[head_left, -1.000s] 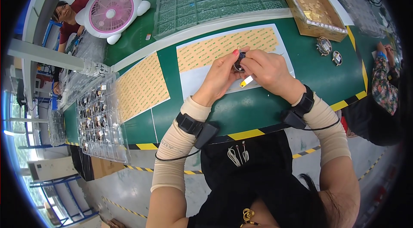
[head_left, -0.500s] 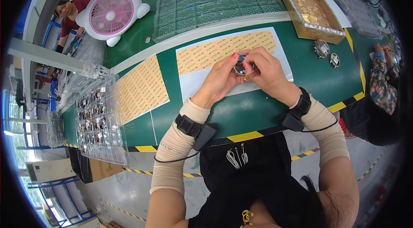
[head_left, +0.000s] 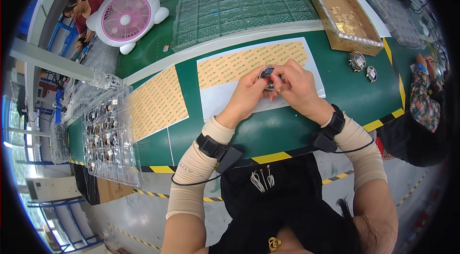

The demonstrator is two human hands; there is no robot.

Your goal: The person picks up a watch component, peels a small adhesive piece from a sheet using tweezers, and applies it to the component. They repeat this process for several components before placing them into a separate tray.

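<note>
The left hand [head_left: 250, 95] and the right hand [head_left: 295, 87] meet over the white backing sheet [head_left: 225, 101], both closed round 1 small round part [head_left: 267, 75], dark with a shiny metal rim. The left fingers pinch its left side; the right fingertips press onto its top and right side. Whether anything else sits under the right fingers cannot be told.

The part is held just above the sheet, near the middle of the green workbench [head_left: 282, 127]. The upper half of that sheet carries rows of small tan adhesive pads [head_left: 249, 62]; the lower half is bare white, so by my judgement a good share of pads has been used and many rows are left.

Toward the right edge of the bench lie 2 similar round parts [head_left: 362, 65], likely done or waiting; which, I cannot tell. At the left edge a clear blister tray [head_left: 108, 134] holds many more such parts. A second pad sheet [head_left: 157, 103] lies between the tray and the hands. Along the far edge stand an empty-looking clear tray [head_left: 239, 7], a cardboard box [head_left: 346, 17] and a pink desk fan [head_left: 127, 14].
</note>
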